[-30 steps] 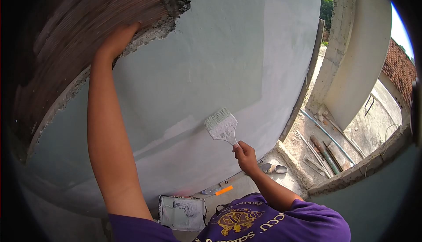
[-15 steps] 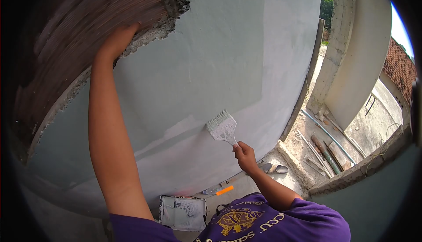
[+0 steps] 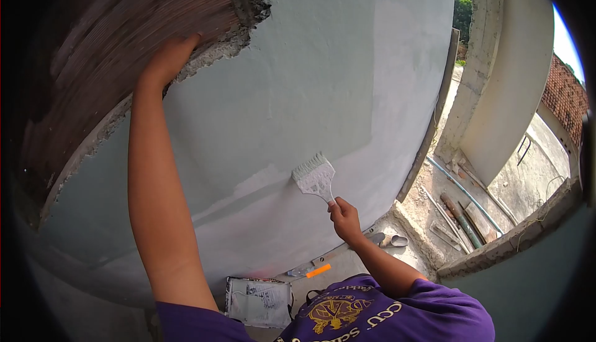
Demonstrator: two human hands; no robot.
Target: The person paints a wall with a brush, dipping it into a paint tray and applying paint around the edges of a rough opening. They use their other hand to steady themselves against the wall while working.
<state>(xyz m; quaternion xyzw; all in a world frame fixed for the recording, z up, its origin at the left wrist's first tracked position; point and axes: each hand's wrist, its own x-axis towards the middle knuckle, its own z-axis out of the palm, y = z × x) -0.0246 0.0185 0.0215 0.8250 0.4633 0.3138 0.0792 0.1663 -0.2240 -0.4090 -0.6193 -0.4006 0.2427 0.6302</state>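
Observation:
My right hand (image 3: 346, 219) is closed around the handle of a wide paintbrush (image 3: 315, 178). The brush is coated in pale paint, with its bristles pointing up and left against the wall (image 3: 310, 75). A greener painted area meets a whiter one there. My left hand (image 3: 169, 61) reaches up to the rough, broken edge (image 3: 230, 47) where the wall meets a brown ridged surface (image 3: 136, 19). It lies on that edge with nothing held; a finger shows stretched out, while the others are mostly hidden.
A paint-smeared tray (image 3: 257, 301) lies on the floor below, near an orange-handled tool (image 3: 318, 271). Shoes (image 3: 392, 241) stand by the wall's foot. At right, pipes (image 3: 462, 218) lie beyond a low concrete ledge (image 3: 515, 230), with a concrete column (image 3: 475, 62) behind.
The view has shifted very slightly. Both hands and the paintbrush keep nearly the same places on the wall.

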